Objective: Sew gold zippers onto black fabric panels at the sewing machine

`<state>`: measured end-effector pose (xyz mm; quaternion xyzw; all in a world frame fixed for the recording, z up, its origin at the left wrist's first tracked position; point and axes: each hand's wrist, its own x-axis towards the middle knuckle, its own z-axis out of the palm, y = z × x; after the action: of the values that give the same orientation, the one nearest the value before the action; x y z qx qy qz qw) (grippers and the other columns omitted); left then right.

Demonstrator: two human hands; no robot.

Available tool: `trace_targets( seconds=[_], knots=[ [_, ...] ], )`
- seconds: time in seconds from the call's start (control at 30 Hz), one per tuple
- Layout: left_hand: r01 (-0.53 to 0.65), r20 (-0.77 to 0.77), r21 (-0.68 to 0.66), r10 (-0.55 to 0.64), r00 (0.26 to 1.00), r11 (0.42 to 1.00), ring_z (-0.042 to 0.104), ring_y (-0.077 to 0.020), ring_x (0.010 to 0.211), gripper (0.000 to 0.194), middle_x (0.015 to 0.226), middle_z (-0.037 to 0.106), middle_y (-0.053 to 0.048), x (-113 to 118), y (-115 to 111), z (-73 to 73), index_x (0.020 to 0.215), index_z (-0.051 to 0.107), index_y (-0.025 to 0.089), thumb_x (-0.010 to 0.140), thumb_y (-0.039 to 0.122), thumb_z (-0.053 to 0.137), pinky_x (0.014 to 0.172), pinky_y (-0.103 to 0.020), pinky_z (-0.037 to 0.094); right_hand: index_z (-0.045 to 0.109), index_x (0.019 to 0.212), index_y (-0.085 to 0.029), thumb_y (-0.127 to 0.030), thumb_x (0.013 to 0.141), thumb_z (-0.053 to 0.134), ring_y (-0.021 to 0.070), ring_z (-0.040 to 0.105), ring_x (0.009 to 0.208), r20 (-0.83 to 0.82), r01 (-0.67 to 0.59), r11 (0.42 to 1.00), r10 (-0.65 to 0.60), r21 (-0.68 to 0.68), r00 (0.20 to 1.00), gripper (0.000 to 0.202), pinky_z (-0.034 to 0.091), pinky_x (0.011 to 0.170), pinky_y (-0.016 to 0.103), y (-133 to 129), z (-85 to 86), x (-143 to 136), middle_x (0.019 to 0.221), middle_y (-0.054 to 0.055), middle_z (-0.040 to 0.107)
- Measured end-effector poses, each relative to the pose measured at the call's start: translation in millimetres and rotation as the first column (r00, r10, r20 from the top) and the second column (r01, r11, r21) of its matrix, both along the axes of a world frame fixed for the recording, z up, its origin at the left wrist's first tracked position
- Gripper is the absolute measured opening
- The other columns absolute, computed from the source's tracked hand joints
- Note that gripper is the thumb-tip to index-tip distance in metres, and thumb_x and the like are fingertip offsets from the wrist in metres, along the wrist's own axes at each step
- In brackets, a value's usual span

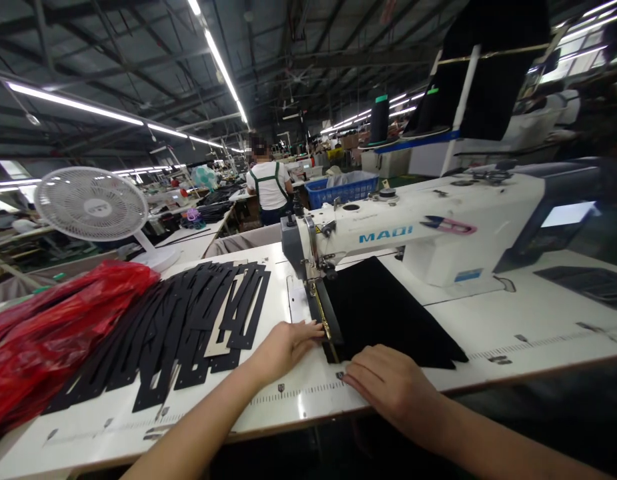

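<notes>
A black fabric piece [388, 313] lies flat beneath the arm of the white sewing machine [388, 233]. Along its left edge runs a dark strip with a gold zipper [324, 317], which leads up to the presser foot [314, 272]. My left hand [285, 343] rests beside the zipper, fingers stretched out with their tips on the strip's left edge. Across the fabric's near edge, my right hand [395, 387] is closed, its fingers bent and pressed together; what sits under its fingertips is partly hidden.
Left of the machine, many black slotted strips [188, 320] are piled beside a red plastic bag [78, 320]. A white fan [93, 203] stands behind them. Pink-handled thread snips [448, 225] lie on the machine arm. Beyond are a blue basket [343, 190] and a person [269, 183].
</notes>
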<state>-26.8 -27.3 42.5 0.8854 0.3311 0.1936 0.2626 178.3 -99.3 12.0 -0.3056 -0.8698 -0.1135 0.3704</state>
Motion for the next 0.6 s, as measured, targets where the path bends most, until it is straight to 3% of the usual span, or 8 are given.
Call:
trace_targets(
  seconds=[0.1, 0.2, 0.27, 0.37, 0.47, 0.6],
  knots=[
    [-0.224, 0.108, -0.173, 0.245, 0.964, 0.959, 0.066, -0.0219, 0.082, 0.026, 0.086, 0.072, -0.005, 0, 3, -1.8, 0.088, 0.067, 0.013, 0.088, 0.026, 0.045, 0.076, -0.035, 0.052, 0.064, 0.086, -0.005, -0.008, 0.09, 0.038, 0.0206, 0.058, 0.08, 0.027, 0.009, 0.994, -0.012, 0.105, 1.0, 0.027, 0.047, 0.07, 0.033, 5, -8.0, -7, 0.084, 0.012, 0.064],
    [-0.3, 0.157, -0.171, 0.326, 0.932, 0.939, 0.065, -0.0218, 0.081, 0.029, 0.085, 0.071, -0.006, 3, 1, -4.4, 0.092, 0.066, 0.011, 0.089, 0.026, 0.043, 0.076, -0.034, 0.052, 0.064, 0.091, 0.0, -0.004, 0.089, 0.034, 0.0257, 0.057, 0.09, 0.087, 0.05, 0.978, -0.069, 0.202, 0.994, 0.031, 0.048, 0.075, 0.036, 17, -15.4, -15, 0.094, 0.018, 0.064],
    [-0.28, 0.168, -0.089, 0.291, 0.942, 0.956, 0.065, -0.0219, 0.087, 0.027, 0.092, 0.07, -0.006, 4, -3, -6.0, 0.098, 0.066, 0.013, 0.089, 0.024, 0.042, 0.08, -0.034, 0.051, 0.066, 0.086, -0.001, -0.002, 0.087, 0.033, 0.0257, 0.058, 0.087, 0.132, 0.05, 0.976, -0.079, 0.213, 0.988, 0.032, 0.05, 0.071, 0.035, 23, -19.9, -18, 0.091, 0.018, 0.064],
    [-0.195, 0.12, 0.157, 0.177, 0.977, 0.968, 0.063, -0.0217, 0.097, 0.026, 0.105, 0.067, -0.007, 2, -11, -11.5, 0.103, 0.063, 0.016, 0.087, 0.015, 0.042, 0.088, -0.037, 0.048, 0.066, 0.081, -0.002, -0.001, 0.084, 0.033, 0.0244, 0.059, 0.08, 0.16, 0.048, 0.97, -0.088, 0.237, 0.983, 0.033, 0.05, 0.066, 0.032, 24, -24.7, -20, 0.085, 0.018, 0.064],
    [-0.066, -0.019, 0.408, 0.081, 0.997, 0.911, 0.059, -0.0231, 0.106, 0.03, 0.115, 0.062, -0.012, 3, -17, -22.9, 0.104, 0.061, 0.013, 0.081, 0.004, 0.045, 0.097, -0.043, 0.043, 0.066, 0.08, -0.003, 0.001, 0.082, 0.032, 0.0216, 0.058, 0.069, 0.15, 0.087, 0.971, -0.123, 0.225, 0.981, 0.034, 0.05, 0.061, 0.031, 20, -26.2, -22, 0.074, 0.014, 0.063],
    [-0.003, -0.129, 0.551, 0.089, 0.988, 0.834, 0.059, -0.0245, 0.106, 0.029, 0.115, 0.062, -0.015, 8, -19, -37.1, 0.102, 0.06, 0.011, 0.076, 0.002, 0.05, 0.095, -0.043, 0.046, 0.066, 0.078, -0.005, 0.001, 0.081, 0.034, 0.0196, 0.054, 0.058, 0.116, 0.14, 0.972, -0.164, 0.191, 0.98, 0.033, 0.048, 0.055, 0.03, 15, -27.8, -26, 0.066, 0.01, 0.059]
  ],
)
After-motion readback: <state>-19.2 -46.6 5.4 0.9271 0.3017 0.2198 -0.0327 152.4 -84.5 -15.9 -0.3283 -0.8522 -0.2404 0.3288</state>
